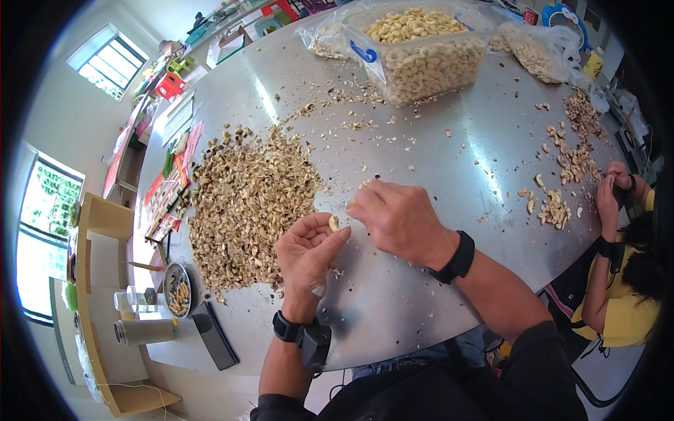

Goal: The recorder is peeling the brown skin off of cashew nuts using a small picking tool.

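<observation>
My left hand (310,250) pinches a pale cashew nut (334,223) between thumb and fingers, over the near edge of a wide heap of cashew pieces and skins (253,205). Just to its right, my right hand (395,218) is raised above the steel table (421,152) with its fingers curled together; a small pale bit shows by its knuckles, and whether anything sits between the fingertips is hidden. The two hands are close but apart. Beyond them stands a clear plastic tub (426,68) full of peeled cashews (413,25).
Plastic bags of nuts (537,52) flank the tub. At right, a co-worker's hands (611,194) are near small cashew piles (555,210). At left lie a metal bowl of cigarette butts (177,292), a steel flask (145,331), a dark flat case (215,337) and red printed papers (166,197).
</observation>
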{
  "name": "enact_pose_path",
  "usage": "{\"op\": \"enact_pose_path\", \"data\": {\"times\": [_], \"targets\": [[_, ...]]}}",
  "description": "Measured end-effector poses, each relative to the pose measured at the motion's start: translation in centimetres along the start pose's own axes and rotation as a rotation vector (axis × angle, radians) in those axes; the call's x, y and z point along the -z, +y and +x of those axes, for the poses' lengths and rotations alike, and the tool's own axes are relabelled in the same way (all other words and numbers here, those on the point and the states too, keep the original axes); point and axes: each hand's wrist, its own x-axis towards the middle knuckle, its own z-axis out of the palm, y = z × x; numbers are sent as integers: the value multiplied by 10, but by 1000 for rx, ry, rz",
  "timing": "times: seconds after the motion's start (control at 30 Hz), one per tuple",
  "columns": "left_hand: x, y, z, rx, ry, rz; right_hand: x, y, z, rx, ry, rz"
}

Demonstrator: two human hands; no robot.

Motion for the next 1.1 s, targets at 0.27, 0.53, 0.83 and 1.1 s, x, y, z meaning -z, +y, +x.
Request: {"op": "enact_pose_path", "data": {"times": [0.27, 0.53, 0.83, 1.1], "targets": [[5, -1, 2, 27, -71, -309, 13, 6, 7, -114, -60, 336], [12, -10, 4, 50, -185, -476, 11, 4, 6, -75, -96, 469], [13, -18, 4, -30, -285, -532, 11, -5, 4, -40, -68, 481], [8, -15, 3, -64, -297, -515, 11, -5, 4, 7, -72, 475]]}}
